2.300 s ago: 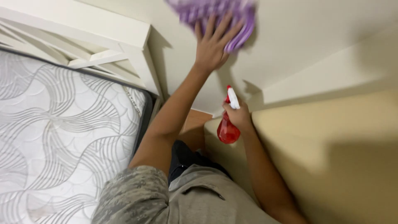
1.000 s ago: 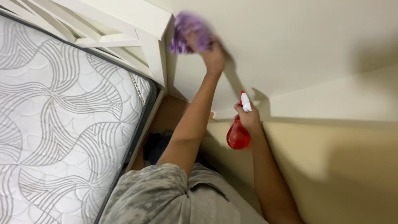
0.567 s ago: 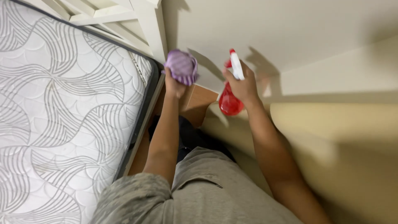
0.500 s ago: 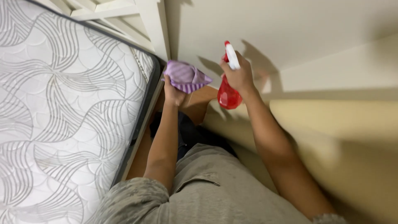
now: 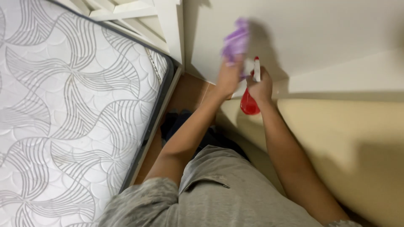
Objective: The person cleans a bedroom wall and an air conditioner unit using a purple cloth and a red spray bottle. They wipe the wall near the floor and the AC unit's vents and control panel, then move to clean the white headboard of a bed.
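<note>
We press a soft purple cleaning cloth (image 5: pixel 235 41) against the cream wall (image 5: pixel 320 29) with our left hand (image 5: pixel 228 77), fingers clenched on its lower edge so the bulk lies flat on the paint; the cloth is blurred. Our right hand (image 5: pixel 261 86) grasps a red plastic spray bottle with a white trigger head (image 5: pixel 251 96) just beside it, nozzle up, close to the wall. The white quilted mattress (image 5: pixel 63 117) lies to our left, its white wooden bed frame (image 5: pixel 168 25) meeting the wall.

White wall (image 5: pixel 328 29), patterned mattress (image 5: pixel 63 105), brown floor (image 5: pixel 189 90)
</note>
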